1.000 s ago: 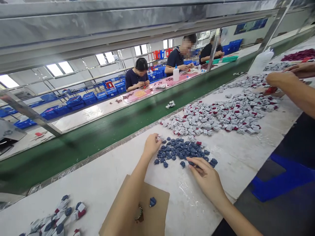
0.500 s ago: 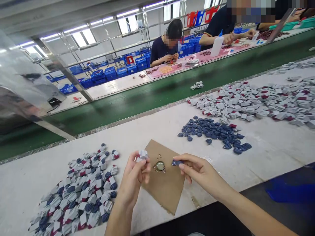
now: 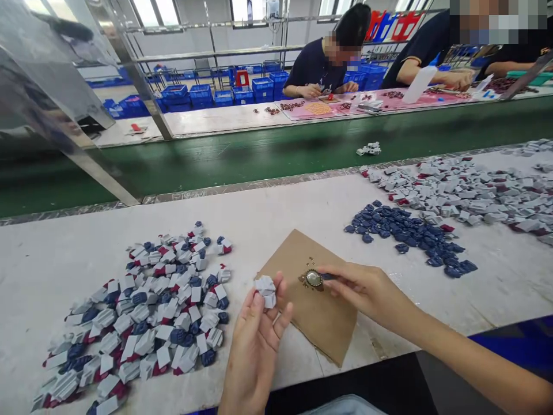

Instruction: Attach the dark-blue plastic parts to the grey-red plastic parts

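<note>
Grey piece in left hand, thumb-and-finger pinch, other fingers spread; blocky, long axis unclear. Blue piece lies to its right, apart, pinched in right hand; visible sliver runs sideways. Round ornament on cardboard, nearer right hand.

The right hand has carried a blue piece from the blue pile to the metal-rimmed disc; the left hand has brought a pale piece toward the near edge of the bench.
</note>
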The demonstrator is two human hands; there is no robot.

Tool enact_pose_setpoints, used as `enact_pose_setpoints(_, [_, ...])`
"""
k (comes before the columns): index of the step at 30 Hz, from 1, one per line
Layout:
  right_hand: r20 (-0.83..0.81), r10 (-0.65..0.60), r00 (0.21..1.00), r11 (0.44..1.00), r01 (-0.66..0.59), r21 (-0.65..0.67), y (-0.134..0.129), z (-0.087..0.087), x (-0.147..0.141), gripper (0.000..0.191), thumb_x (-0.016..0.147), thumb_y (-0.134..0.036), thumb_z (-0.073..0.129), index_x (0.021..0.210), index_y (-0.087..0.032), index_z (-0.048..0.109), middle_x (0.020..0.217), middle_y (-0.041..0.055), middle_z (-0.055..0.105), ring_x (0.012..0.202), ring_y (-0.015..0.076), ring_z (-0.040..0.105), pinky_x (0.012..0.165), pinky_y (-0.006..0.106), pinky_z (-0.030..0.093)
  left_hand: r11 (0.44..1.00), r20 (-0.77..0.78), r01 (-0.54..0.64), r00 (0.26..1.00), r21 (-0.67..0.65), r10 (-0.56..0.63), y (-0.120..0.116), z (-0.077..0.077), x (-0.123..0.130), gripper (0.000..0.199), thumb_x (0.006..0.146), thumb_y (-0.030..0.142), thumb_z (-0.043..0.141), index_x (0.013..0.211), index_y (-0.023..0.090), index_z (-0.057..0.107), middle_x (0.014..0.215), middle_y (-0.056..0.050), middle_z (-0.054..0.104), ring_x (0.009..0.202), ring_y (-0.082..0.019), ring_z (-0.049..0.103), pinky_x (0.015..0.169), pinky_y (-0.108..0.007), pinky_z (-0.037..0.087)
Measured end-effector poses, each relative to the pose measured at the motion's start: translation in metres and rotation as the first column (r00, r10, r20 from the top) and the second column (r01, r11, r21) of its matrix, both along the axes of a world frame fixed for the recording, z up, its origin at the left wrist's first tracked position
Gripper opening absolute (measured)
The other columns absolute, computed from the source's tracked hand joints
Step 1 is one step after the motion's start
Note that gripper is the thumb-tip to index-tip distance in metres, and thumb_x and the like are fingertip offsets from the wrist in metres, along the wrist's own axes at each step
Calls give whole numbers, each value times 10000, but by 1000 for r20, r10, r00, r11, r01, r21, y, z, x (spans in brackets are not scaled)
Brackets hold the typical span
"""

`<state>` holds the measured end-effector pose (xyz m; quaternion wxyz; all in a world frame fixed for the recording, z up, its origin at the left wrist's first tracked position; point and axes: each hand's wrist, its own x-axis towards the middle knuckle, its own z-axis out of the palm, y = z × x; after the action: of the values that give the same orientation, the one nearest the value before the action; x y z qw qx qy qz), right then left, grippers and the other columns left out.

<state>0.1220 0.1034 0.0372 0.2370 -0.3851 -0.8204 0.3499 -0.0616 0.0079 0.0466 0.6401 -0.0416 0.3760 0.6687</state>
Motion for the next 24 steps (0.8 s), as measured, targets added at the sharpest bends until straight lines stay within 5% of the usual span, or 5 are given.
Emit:
enact_pose_setpoints(4, [209, 31, 977, 846, -137, 515, 6, -4, -3, 197, 892, -224, 460, 1017, -196, 609, 911, 47, 701, 734, 153, 661, 609, 247, 507, 999, 88, -43, 995, 18, 41, -2, 1, 7, 273, 683, 248, 725, 940, 172, 673, 883, -37, 669, 701, -84, 604, 547, -159, 520])
enact_pose_setpoints(9, [318, -12, 948, 690, -223, 689, 9, -8, -9, 186, 914, -192, 415, 1001, -157, 575, 834, 51, 664, 626, 120, 607, 507, 219, 445, 996, 66, -62, 996, -63, 66, 0, 2, 11, 281, 590, 245, 788, 836, 147, 696, 759, -23, 677, 608, -52, 601, 540, -111, 522])
enact_pose_setpoints(12, [314, 13, 949, 648, -247, 720, 10, -11, -12, 175, 909, -161, 415, 1000, -142, 564, 791, 45, 642, 626, 122, 574, 509, 224, 422, 992, -57, -87, 995, -90, 82, 0, 4, 13, 250, 563, 229, 801, 779, 154, 700, 728, -15, 691, 616, -66, 631, 558, -116, 532])
enact_pose_setpoints(19, [325, 36, 945, 704, -255, 663, 12, -27, -16, 232, 898, -164, 422, 723, -167, 574, 630, 21, 566, 576, 131, 516, 513, 240, 395, 991, -258, -82, 965, -105, 52, 0, 3, 20, 287, 503, 257, 824, 742, 163, 696, 741, -22, 717, 712, -118, 678, 533, -93, 497])
enact_pose_setpoints(24, [45, -58, 997, 943, 40, 331, 7, -8, -16, 157, 863, -261, 518, 770, -176, 612, 675, 25, 629, 585, 126, 573, 515, 232, 441, 993, -345, -108, 935, -53, 84, 0, -1, 27, 268, 487, 263, 827, 683, 163, 673, 713, -16, 717, 700, -124, 676, 577, -124, 512])
